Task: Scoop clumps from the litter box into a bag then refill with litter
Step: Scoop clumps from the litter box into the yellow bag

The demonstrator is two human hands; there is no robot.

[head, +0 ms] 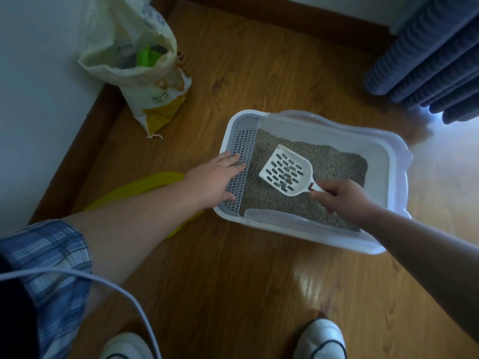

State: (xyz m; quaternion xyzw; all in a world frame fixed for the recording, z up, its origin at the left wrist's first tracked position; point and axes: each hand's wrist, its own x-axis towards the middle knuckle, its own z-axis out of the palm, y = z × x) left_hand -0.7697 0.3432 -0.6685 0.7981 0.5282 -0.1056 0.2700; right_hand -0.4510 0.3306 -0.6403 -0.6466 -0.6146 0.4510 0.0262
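A white litter box sits on the wooden floor, filled with grey litter. Its left end has a grey perforated grid. My left hand rests flat on that grid with straight fingers. My right hand grips the handle of a white slotted scoop, held just above the litter with a few grains in it. A yellow plastic bag lies on the floor under my left forearm, left of the box.
An open litter sack, cream and yellow, stands against the white wall at the back left. A dark curtain hangs at the back right. My white shoes are at the bottom. A white cable crosses the lower left.
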